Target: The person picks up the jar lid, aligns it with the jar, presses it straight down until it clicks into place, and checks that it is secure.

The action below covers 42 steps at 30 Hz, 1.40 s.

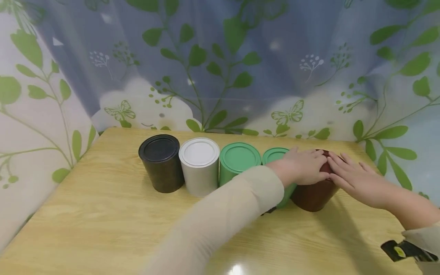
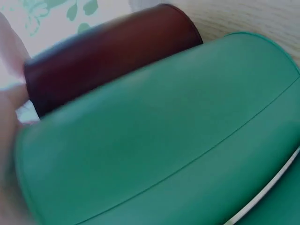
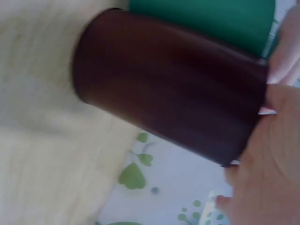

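Note:
A dark brown-red canister (image 1: 314, 198) stands upright at the right end of a row of canisters, its top mostly covered by both hands. From the left, the left hand (image 1: 302, 166) lays its fairly straight fingers over the top. Meeting it from the right, the right hand (image 1: 361, 183) rests spread fingers at the rim. In the right wrist view, the right hand (image 3: 267, 168) touches the top end of the brown-red canister (image 3: 168, 89). Beside that canister is a green one (image 1: 275, 152), partly hidden by the left arm.
Farther left in the row stand another green canister (image 1: 239, 156), a white canister (image 1: 199, 152) and a black canister (image 1: 159, 149), all with lids on. They stand on a wood-grain table (image 1: 103, 214). A leaf-patterned curtain (image 1: 213, 76) hangs behind its back edge.

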Motion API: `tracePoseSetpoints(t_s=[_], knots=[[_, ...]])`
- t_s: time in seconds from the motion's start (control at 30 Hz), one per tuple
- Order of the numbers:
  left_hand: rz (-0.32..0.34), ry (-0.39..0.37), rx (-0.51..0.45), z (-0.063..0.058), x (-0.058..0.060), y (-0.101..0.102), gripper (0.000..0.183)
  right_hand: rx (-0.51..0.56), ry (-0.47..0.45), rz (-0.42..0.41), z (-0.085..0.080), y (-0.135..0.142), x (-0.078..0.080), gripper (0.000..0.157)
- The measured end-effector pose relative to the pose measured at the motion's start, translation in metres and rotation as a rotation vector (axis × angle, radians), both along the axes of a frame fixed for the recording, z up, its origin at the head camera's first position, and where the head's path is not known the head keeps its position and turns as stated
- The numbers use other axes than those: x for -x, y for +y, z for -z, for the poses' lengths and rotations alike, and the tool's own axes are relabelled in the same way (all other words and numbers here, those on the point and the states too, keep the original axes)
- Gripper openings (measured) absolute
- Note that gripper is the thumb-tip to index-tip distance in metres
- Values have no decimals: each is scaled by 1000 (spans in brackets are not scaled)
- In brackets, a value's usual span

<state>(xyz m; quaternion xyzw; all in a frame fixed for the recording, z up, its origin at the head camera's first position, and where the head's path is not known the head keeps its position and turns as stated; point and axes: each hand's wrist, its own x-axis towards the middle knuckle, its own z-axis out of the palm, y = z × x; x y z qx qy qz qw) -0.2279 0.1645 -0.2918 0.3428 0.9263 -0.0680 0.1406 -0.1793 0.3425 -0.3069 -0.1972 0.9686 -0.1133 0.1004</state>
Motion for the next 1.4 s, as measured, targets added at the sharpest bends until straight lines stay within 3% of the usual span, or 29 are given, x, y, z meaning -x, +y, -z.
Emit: tracePoseSetpoints(t_s=[0.13,0.3,0.47,0.6,0.87,1.0,1.13,1.23,1.4], knots=[[-37,25,60,0,-4,-7,54,-64,64,29,4,-7,-3,64],[-64,30,28,2,-8,-4,54,-73,85,61,6,-6,-6,63],[-68,117,49,13,-9,-3,57,-153,150,81,14,-10,-8,62],[-65,179,52,17,-10,-3,59,-135,197,105,18,-10,-12,58],[-120,128,56,9,-10,-1,57,-111,191,82,15,-9,-10,56],[-75,134,91,5,-8,4,57,-125,167,69,12,-10,-7,56],[-10,45,81,2,-6,9,58,-138,111,78,9,-9,-8,58],[-10,-16,68,-1,-4,11,58,-144,83,81,8,-8,-8,59],[-39,-49,69,-7,-4,13,58,-134,63,57,5,-6,-5,59]])
